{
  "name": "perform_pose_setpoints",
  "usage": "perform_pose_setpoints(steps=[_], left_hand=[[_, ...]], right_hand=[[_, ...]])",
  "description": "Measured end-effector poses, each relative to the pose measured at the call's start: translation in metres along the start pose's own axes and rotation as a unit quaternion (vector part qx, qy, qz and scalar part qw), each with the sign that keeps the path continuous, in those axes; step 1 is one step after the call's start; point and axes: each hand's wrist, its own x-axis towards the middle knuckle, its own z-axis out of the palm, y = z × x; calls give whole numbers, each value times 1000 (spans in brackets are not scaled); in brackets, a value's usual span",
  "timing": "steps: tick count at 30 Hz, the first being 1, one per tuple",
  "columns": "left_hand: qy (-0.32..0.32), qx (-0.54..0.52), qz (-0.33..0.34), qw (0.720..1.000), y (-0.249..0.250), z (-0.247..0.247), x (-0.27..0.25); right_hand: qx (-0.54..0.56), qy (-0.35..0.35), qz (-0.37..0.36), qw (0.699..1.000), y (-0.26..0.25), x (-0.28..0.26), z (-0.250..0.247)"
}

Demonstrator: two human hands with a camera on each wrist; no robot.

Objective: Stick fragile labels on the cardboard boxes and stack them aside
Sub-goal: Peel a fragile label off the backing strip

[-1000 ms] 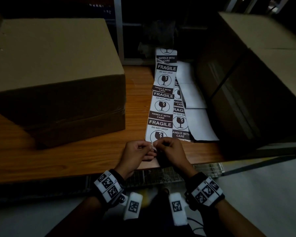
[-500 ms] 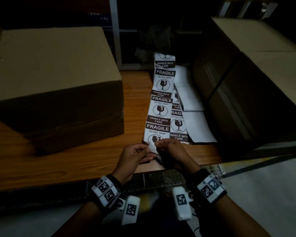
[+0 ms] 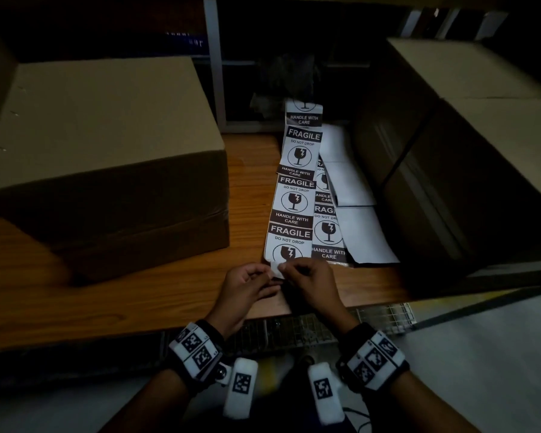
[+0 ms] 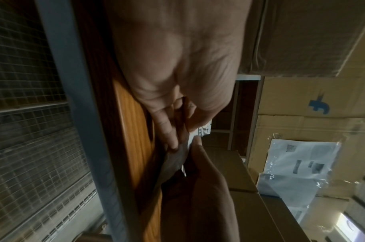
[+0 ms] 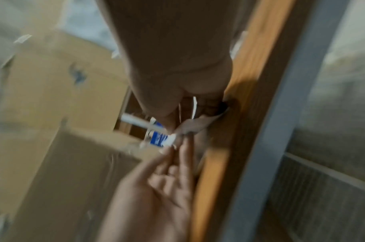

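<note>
Head view: a white strip of fragile labels [image 3: 295, 195], printed with black bars and broken-glass icons, is laid along the wooden table [image 3: 138, 295], its near end pinched by left hand [image 3: 247, 284] and right hand [image 3: 314, 284].

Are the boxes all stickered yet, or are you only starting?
Only starting. No sticker shows on the big box. Both hands, left hand and right hand, are pinching the near end of the sticker strip, peeling one. Sticking it on and stacking the box are left.
</note>
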Motion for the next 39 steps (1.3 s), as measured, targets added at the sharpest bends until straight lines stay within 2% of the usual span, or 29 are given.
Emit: perform_pose_setpoints(steps=[8, 14, 19, 22, 24, 26, 30, 34, 39], left_hand=[[-11, -22, -13, 1000, -1, -2, -2], [-33, -60, -31, 997, -1, -6, -3], [-42, -105, -55, 992, 3, -7, -2], [-28, -123, -61, 990, 7, -7, -2], [-23, -133, -59, 989, 9, -6, -1], [-22, -131, -57, 990, 11, -4, 0], [-12, -145, -53, 988, 11, -3, 2], [-7, -140, -50, 989, 13, -1, 1], [3, -165, -30, 986, 10, 5, -9]], right_hand=[[112, -33, 123, 985, -10, 4, -5], [224, -76, 243, 941, -14, 11, -14], [254, -119, 265, 923, -19, 14, -16], [234, -115, 201, 944, -21, 11, -19], [153, -117, 113, 975, -23, 4, -18], [100, -106, 54, 988, -22, -3, -16], [78, -76, 18, 994, -13, -8, -17], [-29, -24, -25, 999, -9, -2, -13], [-133, 20, -72, 988, -3, -2, -3]])
